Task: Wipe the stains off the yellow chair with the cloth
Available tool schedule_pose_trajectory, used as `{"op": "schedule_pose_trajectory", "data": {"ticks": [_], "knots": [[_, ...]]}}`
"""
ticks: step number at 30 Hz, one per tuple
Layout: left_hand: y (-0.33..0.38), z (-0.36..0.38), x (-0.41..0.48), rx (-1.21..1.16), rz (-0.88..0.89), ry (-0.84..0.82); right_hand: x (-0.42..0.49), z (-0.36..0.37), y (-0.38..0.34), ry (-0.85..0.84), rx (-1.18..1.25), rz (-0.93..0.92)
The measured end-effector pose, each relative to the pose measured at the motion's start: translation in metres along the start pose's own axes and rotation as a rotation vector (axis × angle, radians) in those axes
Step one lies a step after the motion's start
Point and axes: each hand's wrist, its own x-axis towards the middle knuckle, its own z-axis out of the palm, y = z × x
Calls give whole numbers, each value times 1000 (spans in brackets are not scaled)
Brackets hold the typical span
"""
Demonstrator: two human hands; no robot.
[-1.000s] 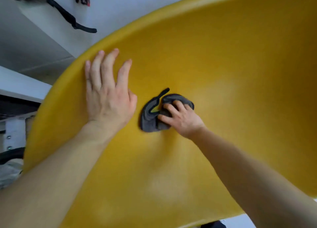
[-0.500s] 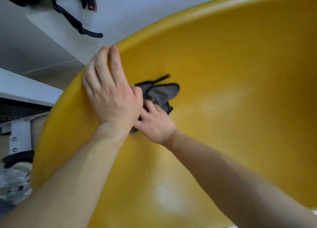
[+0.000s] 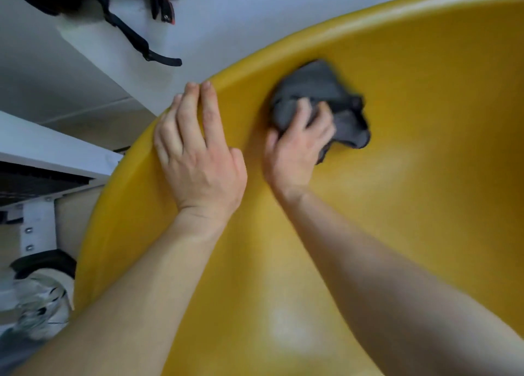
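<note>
Head view: a person is leaning over the curved shell of a yellow chair [image 3: 411, 191]. The left hand [image 3: 198, 154] is lying flat with straight fingers, bracing the shell just beside its rim. The right hand [image 3: 295, 151] is gripping a bunched grey cloth [image 3: 320, 89] and pressing it against the inner wall near the upper rim. Wiping well is probably calling for firm, overlapping strokes. The bowl-like shell is holding only cloth and hands; stains are not showing clearly
</note>
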Motion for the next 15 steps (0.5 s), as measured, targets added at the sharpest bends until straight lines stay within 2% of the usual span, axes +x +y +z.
{"op": "schedule_pose_trajectory", "data": {"ticks": [3,4,5,6,8,11,13,15], "knots": [[-9,-9,2,-48,15,-84,-73,14,-16,-354,-15,-435],[-13,-12,4,-61,28,-107,-86,14,-14,-464,-40,-550],[-17,-14,7,-80,43,-126,-86,11,-10,-504,-34,-587],[-21,-17,10,-109,62,-143,-78,7,-10,-467,3,-525],[-32,-25,11,-170,82,-168,-47,-5,-19,-280,89,-276],[-58,-46,-1,-228,-37,-262,4,-23,-51,32,274,125],[-74,-64,-15,-288,-197,-324,-3,-27,-81,7,316,224],[-88,-83,-29,-403,-429,-342,-53,-26,-105,-232,334,116]]}}
